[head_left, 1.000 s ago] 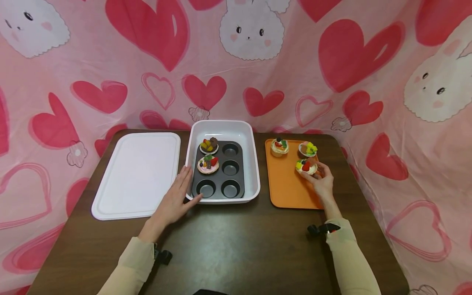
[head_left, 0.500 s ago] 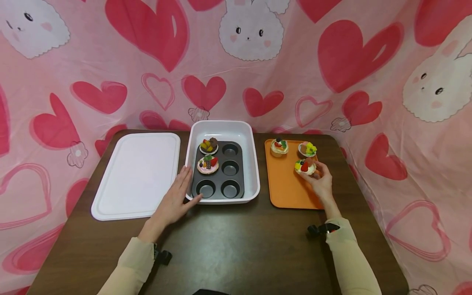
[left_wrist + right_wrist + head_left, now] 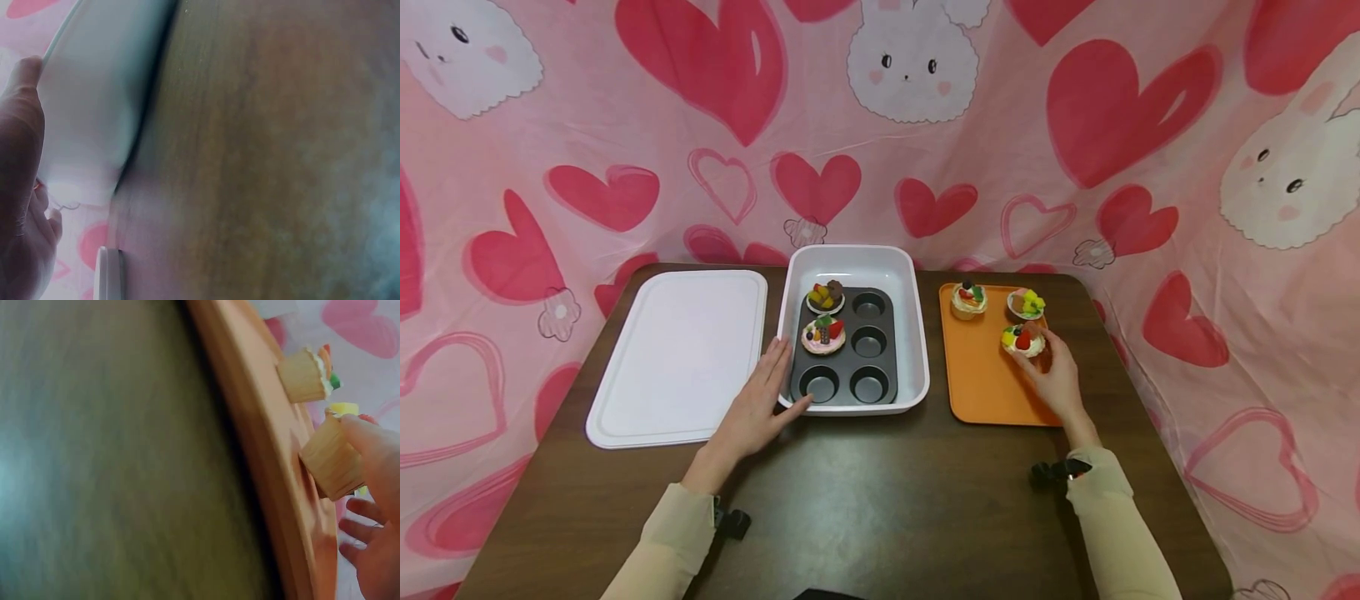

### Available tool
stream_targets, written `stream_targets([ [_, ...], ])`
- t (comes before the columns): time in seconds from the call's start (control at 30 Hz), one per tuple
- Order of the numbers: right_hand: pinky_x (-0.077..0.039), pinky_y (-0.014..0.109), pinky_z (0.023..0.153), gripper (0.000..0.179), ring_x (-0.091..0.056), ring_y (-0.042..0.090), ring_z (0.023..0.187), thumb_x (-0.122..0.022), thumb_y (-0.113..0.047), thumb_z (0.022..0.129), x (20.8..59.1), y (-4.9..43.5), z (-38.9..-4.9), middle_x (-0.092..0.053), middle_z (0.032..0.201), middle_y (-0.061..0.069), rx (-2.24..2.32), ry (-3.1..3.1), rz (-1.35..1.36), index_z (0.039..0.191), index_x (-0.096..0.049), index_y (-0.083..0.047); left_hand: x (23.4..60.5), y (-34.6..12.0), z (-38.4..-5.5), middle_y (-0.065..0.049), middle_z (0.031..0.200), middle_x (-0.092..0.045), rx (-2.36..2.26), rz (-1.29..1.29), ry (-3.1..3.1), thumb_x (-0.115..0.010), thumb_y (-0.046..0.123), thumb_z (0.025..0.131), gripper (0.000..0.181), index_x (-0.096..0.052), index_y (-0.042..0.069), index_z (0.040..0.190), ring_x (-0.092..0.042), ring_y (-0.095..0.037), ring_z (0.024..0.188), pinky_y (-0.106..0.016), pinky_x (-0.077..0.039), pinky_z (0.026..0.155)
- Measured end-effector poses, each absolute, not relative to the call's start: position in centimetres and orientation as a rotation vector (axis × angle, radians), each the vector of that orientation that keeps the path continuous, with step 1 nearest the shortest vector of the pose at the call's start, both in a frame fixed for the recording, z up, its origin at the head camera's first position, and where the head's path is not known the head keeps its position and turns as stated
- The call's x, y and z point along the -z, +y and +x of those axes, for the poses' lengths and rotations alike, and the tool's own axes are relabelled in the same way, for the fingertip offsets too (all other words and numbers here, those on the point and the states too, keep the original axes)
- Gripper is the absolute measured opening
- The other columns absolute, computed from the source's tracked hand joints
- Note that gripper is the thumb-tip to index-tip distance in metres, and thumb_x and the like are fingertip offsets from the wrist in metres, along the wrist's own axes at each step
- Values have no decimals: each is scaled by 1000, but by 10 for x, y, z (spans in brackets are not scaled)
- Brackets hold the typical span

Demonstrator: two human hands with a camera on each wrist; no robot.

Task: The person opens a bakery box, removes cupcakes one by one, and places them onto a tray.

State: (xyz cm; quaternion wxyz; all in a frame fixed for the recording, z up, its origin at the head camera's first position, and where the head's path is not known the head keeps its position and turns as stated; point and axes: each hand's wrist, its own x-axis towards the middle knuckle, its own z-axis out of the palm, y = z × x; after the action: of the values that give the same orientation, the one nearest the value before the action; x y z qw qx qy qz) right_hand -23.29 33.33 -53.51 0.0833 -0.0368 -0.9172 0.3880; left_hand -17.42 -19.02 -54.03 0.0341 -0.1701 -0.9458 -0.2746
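Observation:
My right hand pinches a cupcake with white cream, red and yellow fruit over the orange tray. In the right wrist view the thumb lies on the side of that cupcake, whose base is tilted close over the tray. Two other cupcakes stand at the tray's back: a cream one and one with yellow topping. My left hand rests with spread, straight fingers on the rim of the white basin. Inside it lies a dark muffin tin.
Two cupcakes sit in the tin's left column, one with brown and yellow topping and a pink one. A white board lies left of the basin on the brown table. A pink heart-patterned cloth hangs behind.
My right wrist has shifted slightly right and toward me, while the fingers stay at the cupcake, which has hardly moved. The left hand has not moved.

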Motion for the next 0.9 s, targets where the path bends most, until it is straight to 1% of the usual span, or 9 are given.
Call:
stream_targets([
  [0.13, -17, 78, 133, 73, -29, 60, 159, -65, -34, 112, 535, 340, -231, -34, 170, 38, -905, -2874, -19, 168, -34, 2, 540, -190, -174, -15, 186, -17, 845, -524, -2893, -77, 49, 100, 102, -25, 1, 174, -17, -38, 173, -64, -31, 134],
  [0.23, -8, 80, 133, 74, -18, 63, 162, -56, -38, 115, 534, 343, -230, -24, 173, 40, -786, -2954, -18, 169, -29, 6, 540, -190, -174, -15, 186, -17, 843, -522, -2889, -78, 48, 99, 103, -25, 1, 174, -17, -37, 173, -64, -32, 133],
  [0.33, -4, 80, 133, 76, -10, 63, 164, -49, -40, 117, 533, 346, -230, -16, 176, 40, -767, -3017, -43, 169, -23, 9, 540, -190, -174, -15, 186, -17, 850, -522, -2893, -77, 49, 99, 103, -24, 2, 174, -16, -36, 174, -65, -31, 133],
  [0.5, -1, 76, 136, 80, -4, 63, 166, -46, -43, 118, 534, 350, -231, -9, 177, 41, -808, -3061, -67, 171, -17, 9, 541, -190, -174, -15, 186, -16, 854, -520, -2904, -76, 50, 100, 103, -23, 2, 174, -16, -36, 174, -66, -31, 133],
  [0.73, -5, 76, 135, 77, -7, 67, 163, -49, -38, 117, 534, 352, -228, -10, 175, 44, -809, -3042, -34, 169, -19, 10, 542, -190, -174, -16, 186, -16, 840, -517, -2895, -75, 50, 100, 102, -24, 2, 174, -17, -37, 173, -66, -33, 132],
  [0.9, -5, 76, 135, 79, -7, 67, 163, -51, -38, 116, 532, 352, -225, -9, 175, 44, -820, -3032, -28, 170, -18, 8, 541, -190, -174, -16, 186, -16, 843, -514, -2904, -74, 51, 101, 102, -24, 2, 174, -17, -38, 173, -65, -32, 133],
])
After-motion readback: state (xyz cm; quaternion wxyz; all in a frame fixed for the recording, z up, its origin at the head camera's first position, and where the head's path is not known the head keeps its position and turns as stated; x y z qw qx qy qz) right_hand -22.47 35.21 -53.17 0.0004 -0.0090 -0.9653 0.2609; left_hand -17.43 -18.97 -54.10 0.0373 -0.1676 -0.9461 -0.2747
